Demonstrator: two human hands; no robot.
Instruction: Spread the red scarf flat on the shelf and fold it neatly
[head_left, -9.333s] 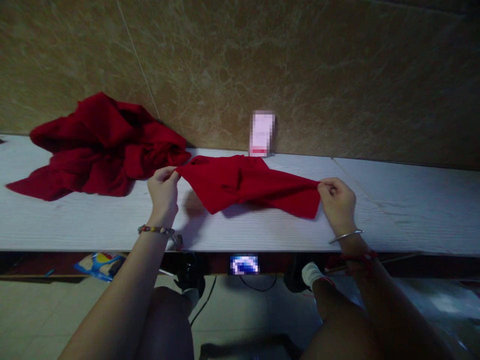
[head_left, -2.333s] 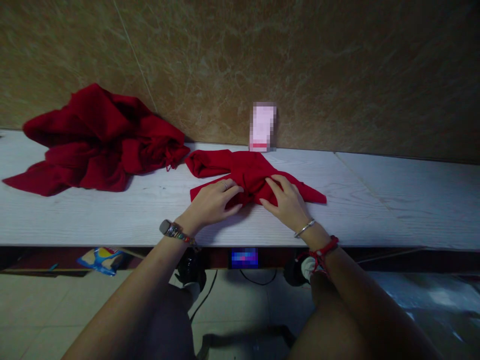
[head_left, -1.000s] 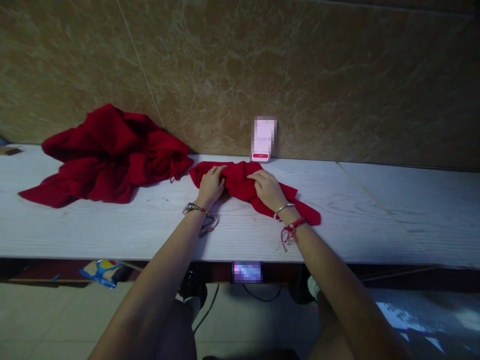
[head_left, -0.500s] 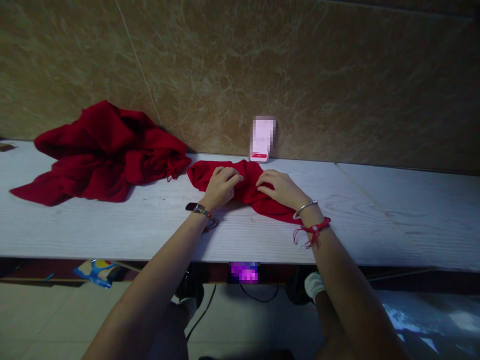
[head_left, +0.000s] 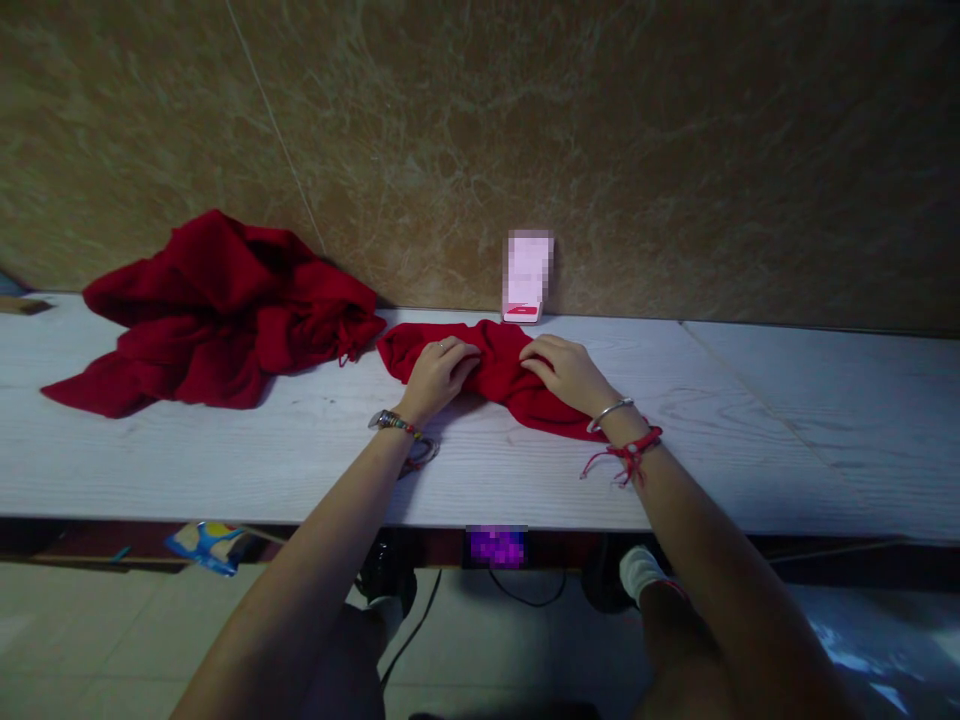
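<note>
A piece of red cloth (head_left: 498,362) lies bunched and creased across the white wooden surface. Over its left half, my left hand (head_left: 441,374) is closed, thumb and fingertips drawn together on the fabric. My right hand (head_left: 564,372) pinches the cloth's right half, and its fingers bend down into the folds. Part of the cloth is hidden beneath both hands, and its right end runs below my right wrist. To the left, a larger heap of red fabric (head_left: 214,315) with a thin red cord sits crumpled by the wall.
A phone (head_left: 523,280) with a blurred screen leans on the brown marbled wall (head_left: 420,150) behind the cloth. The white tabletop (head_left: 720,430) ends at a front edge near my forearms. Below it are a blue and yellow packet (head_left: 210,547), a second blurred screen (head_left: 497,547) and a cable.
The whole view has shifted slightly. My left fingers have drawn closer together on the cloth, and my right fingertips have moved a little. The red heap keeps its shape.
</note>
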